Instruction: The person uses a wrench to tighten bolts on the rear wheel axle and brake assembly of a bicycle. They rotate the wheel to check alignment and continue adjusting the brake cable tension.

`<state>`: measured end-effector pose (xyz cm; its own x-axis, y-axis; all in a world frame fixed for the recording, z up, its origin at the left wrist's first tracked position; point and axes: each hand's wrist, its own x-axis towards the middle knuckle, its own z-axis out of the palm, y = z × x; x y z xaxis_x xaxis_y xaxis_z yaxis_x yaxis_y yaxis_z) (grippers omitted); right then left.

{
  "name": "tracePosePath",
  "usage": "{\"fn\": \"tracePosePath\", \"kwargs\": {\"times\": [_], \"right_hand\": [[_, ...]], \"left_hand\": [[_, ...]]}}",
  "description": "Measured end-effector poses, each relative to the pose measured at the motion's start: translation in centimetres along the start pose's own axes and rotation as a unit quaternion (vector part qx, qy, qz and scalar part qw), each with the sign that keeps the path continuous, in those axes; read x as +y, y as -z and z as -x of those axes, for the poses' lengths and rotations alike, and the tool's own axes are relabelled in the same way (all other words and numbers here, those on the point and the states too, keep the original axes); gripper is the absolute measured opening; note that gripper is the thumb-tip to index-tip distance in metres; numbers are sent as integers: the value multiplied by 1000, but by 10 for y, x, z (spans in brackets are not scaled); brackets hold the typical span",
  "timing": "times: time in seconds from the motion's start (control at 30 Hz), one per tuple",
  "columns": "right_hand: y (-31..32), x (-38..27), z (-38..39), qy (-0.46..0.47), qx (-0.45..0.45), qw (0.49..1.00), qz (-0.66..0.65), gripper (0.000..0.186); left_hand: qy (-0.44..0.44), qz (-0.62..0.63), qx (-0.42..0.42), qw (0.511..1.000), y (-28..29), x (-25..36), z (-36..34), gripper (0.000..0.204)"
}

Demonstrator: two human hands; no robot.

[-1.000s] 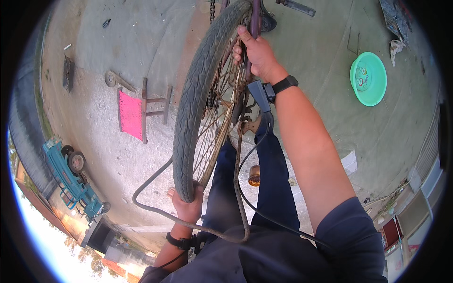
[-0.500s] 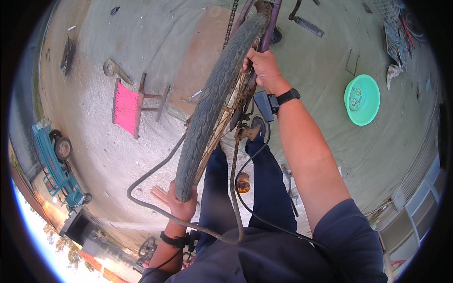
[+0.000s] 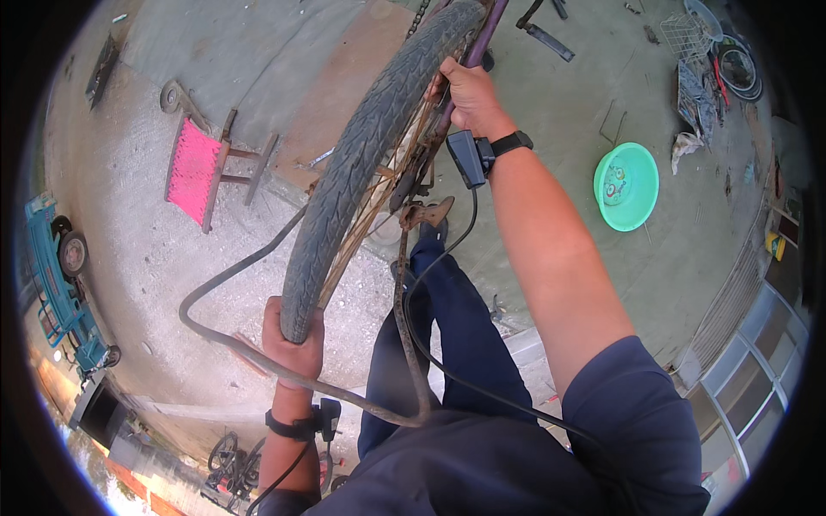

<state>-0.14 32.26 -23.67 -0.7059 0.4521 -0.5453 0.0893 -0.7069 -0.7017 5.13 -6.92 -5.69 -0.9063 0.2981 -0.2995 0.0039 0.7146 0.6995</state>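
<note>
A bicycle wheel with a worn dark tyre [image 3: 344, 168] slants from top centre down to the lower left. My left hand [image 3: 292, 340] is wrapped round the tyre at its near end. Farther up, my right hand [image 3: 471, 96] is closed on the purple bicycle frame [image 3: 483, 36] beside the wheel; some of its fingers are hidden behind the rim and spokes. A bent, rusty metal tube [image 3: 344, 394] loops from the wheel toward my waist and passes close to my left wrist. Part of the chain [image 3: 418, 15] and a pedal [image 3: 549, 43] show at the top.
On the left stand a small stool with a pink woven seat [image 3: 194, 165] and a blue-green cart [image 3: 64, 275]. To the right sit a green basin [image 3: 626, 185] and a pile of bicycle parts [image 3: 731, 69]. A wrench [image 3: 321, 158] lies on a brown board [image 3: 344, 86].
Both hands and the wheel have shifted left in view, the left hand also slightly up. The surroundings have moved too as my head turned. Both grips stay closed.
</note>
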Motion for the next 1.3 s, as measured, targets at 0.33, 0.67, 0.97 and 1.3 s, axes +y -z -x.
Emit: {"fn": "tracePosePath", "kwargs": {"times": [0.33, 0.67, 0.97, 1.3], "right_hand": [[16, 4, -11, 13, -128, 989, -74, 26], [29, 5, -19, -75, -263, 945, -178, 50], [17, 5, -12, -37, -227, 963, -140, 65], [8, 7, -8, 13, -119, 988, -96, 63]], "left_hand": [[22, -33, 62, 997, -6, -21, 7, 35], [76, -53, 205, 974, -23, -30, 18, 35], [77, -7, 294, 953, -43, -23, 28, 31], [17, 18, 350, 936, -56, -54, 30, 40]]}}
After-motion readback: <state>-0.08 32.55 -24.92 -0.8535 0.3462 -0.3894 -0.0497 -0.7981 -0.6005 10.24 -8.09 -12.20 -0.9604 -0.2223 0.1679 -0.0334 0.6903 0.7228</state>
